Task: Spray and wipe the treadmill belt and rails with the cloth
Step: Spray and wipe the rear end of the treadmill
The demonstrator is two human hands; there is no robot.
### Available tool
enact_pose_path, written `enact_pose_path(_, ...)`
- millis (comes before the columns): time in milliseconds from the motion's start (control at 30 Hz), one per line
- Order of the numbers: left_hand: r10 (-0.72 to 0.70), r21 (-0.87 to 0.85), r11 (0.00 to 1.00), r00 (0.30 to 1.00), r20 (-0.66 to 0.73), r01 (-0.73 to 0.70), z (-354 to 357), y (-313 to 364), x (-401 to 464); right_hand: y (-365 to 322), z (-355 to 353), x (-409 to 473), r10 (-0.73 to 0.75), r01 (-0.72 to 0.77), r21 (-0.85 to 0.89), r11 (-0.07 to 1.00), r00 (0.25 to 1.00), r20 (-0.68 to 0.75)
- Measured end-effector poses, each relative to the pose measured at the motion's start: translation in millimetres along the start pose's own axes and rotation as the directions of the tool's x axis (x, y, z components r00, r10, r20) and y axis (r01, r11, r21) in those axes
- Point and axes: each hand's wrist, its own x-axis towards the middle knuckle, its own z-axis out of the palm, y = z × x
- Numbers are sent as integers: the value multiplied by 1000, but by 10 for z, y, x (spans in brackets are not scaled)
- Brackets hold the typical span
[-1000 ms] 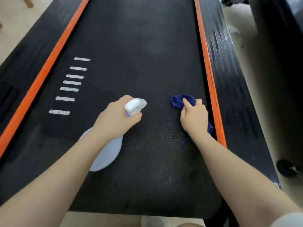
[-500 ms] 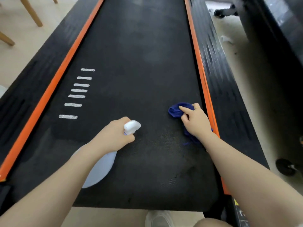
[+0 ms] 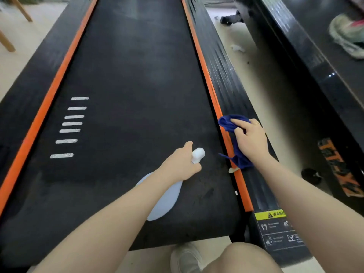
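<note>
Head view: on the black belt point(image 3: 137, 95), the left hand point(image 3: 181, 164) grips a spray bottle point(image 3: 163, 198) (white nozzle pointing forward). Right of the belt, the right hand point(image 3: 250, 140) clutches the blue cloth point(image 3: 230, 123) against the orange-edged right rail point(image 3: 226, 91).

Yellow label point(image 3: 270, 214) on right rail point(image 3: 226, 83) — "WARN…", cut off
</note>
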Motion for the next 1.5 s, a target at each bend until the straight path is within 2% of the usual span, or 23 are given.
enact_pose_path(200,-147,-215,971,971,-188,106,-153,-117,22,75,226,-143,2,-4,25,1000,996,87)
enact_pose_path(333,-181,-400,915,945,-274,59,-475,-315,-172,-72,689,-199,-32,69,-383,921,994,101)
enact_pose_path(433,-180,-435,900,895,-408,-17,-642,-437,-304,-498,1066,-412,-134,225,-433,873,964,231)
enact_pose_path(467,-181,-419,908,870,-459,-32,-685,-468,-339,-606,1172,-518,-286,390,-369,844,908,305)
enact_pose_path(533,-183,-362,932,828,-530,-26,-757,-546,-391,-681,1264,-604,-589,709,-149,689,668,455)
enact_pose_path(567,-177,-337,941,816,-550,-23,-789,-600,-408,-667,1261,-548,-675,805,-58,591,532,510)
enact_pose_path(600,-173,-327,945,808,-563,-25,-819,-660,-416,-642,1261,-433,-706,849,-27,527,455,543)
enact_pose_path(633,-179,-336,942,800,-572,-29,-844,-720,-417,-633,1276,-296,-687,839,-65,541,485,541)
enact_pose_path(733,-193,-384,922,791,-581,-57,-874,-866,-418,-744,1383,13,-352,462,-327,824,871,344)
enact_pose_path(800,-177,-394,916,801,-572,-79,-872,-917,-402,-889,1413,-22,-290,400,-367,840,902,320)
enact_pose_path(833,-169,-396,914,808,-564,-85,-867,-932,-395,-940,1419,-125,-370,493,-315,811,849,376)
enact_pose_path(900,-166,-402,911,810,-562,-92,-872,-950,-372,-931,1402,-483,-657,761,-77,644,601,456)
enact_pose_path(967,-185,-422,902,803,-566,-89,-895,-972,-355,-872,1350,-786,-766,861,103,498,381,517)
enact_pose_path(1000,-194,-433,896,797,-572,-93,-905,-994,-353,-860,1370,-764,-785,883,115,456,337,520)
enact_pose_path(1033,-197,-441,891,787,-584,-104,-914,-1017,-355,-880,1426,-658,-790,883,91,460,360,496)
enact_pose_path(1133,-198,-460,877,769,-608,-138,-898,-1074,-412,-1060,1573,-150,-592,687,-211,696,714,374)
enact_pose_path(1167,-191,-464,872,767,-612,-154,-886,-1082,-430,-1094,1614,-54,-513,611,-283,739,783,351)
enact_pose_path(1233,-179,-468,867,767,-616,-173,-856,-1093,-450,-1131,1629,-164,-517,618,-278,736,777,360)
enact_pose_path(1267,-177,-466,868,767,-617,-174,-850,-1087,-454,-1119,1596,-328,-595,694,-202,691,705,386)
enact_pose_path(1367,-180,-457,876,778,-603,-152,-854,-1061,-420,-959,1430,-840,-782,878,106,467,354,513)
enact_pose_path(1400,-177,-447,883,782,-598,-142,-858,-1056,-399,-920,1408,-849,-779,876,128,466,337,529)
enact_pose_path(1433,-168,-430,892,784,-598,-137,-865,-1050,-373,-896,1423,-771,-771,852,103,513,405,491)
enact_pose_path(1500,-149,-400,907,789,-595,-130,-884,-1021,-321,-831,1486,-458,-683,743,-79,665,647,340)
